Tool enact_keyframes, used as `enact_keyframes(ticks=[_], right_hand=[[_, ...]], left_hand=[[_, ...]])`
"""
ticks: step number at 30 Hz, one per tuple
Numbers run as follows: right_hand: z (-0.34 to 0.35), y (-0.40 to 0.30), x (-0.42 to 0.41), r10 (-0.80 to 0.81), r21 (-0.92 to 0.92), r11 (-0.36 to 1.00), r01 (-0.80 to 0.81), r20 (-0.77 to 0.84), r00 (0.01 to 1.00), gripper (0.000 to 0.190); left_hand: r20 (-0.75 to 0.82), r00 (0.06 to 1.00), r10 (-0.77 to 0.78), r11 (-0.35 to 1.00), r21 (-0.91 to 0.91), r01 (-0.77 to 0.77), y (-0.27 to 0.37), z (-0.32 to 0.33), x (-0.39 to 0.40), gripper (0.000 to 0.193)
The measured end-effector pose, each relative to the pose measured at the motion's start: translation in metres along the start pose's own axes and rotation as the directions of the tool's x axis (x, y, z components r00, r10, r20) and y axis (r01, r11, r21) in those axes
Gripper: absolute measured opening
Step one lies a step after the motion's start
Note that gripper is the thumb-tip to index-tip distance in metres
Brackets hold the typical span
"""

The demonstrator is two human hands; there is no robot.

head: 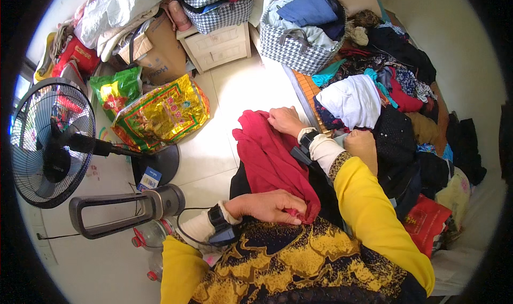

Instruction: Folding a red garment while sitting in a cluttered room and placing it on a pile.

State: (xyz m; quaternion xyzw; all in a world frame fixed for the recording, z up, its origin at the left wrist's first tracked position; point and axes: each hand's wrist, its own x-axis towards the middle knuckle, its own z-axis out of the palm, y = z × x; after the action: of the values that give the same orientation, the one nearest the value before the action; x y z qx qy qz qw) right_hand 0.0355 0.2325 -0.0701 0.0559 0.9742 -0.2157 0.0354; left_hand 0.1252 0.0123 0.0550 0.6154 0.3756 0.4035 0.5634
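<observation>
A red cloth garment (266,155) lies bunched lengthwise over my lap, on black fabric. Close to my body, my left hand (270,206) pinches one end of it between thumb and fingers. Farther out, my right hand (286,119) rests on the upper right edge of the same garment, its fingertips partly hidden by the cloth and the hand itself. Both wrists wear dark strapped devices over pale cuffs. Right of my right forearm, a folded white cloth (350,99) sits at the near edge of a heap of clothes (400,139).
A houndstooth basket (298,53) of folded clothes stands ahead, beside a small drawer cabinet (218,45). To the left are a standing fan (52,143), a bladeless fan (116,214), a gold printed bag (168,111), a cardboard box (162,49) and plastic bottles (150,236).
</observation>
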Motion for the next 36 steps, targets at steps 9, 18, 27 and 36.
enact_keyframes(ticks=[9, 18, 27, 36], right_hand=[[-0.011, 0.038, -0.013, 0.342, 0.052, 0.939, -0.339, -0.119, 0.932, 0.039], [-0.007, 0.064, -0.035, 0.267, 0.255, 0.945, -0.203, -0.25, 0.931, 0.019], [-0.059, 0.006, -0.12, -0.263, 0.435, 0.849, 0.298, -0.142, 0.954, 0.025], [-0.092, -0.015, -0.184, -0.329, 0.633, 0.737, 0.238, 0.029, 0.944, 0.043]], left_hand=[[-0.048, 0.999, 0.006, 1.0, -0.006, -0.007, -0.001, 0.003, -0.004, 0.02], [-0.041, 0.996, 0.083, 0.996, 0.031, -0.082, 0.003, 0.003, -0.001, 0.02], [-0.146, 0.986, 0.086, 0.995, 0.067, -0.076, 0.03, -0.007, -0.018, 0.018], [-0.397, 0.916, 0.062, 0.997, 0.075, -0.034, 0.044, -0.043, -0.038, 0.016]])
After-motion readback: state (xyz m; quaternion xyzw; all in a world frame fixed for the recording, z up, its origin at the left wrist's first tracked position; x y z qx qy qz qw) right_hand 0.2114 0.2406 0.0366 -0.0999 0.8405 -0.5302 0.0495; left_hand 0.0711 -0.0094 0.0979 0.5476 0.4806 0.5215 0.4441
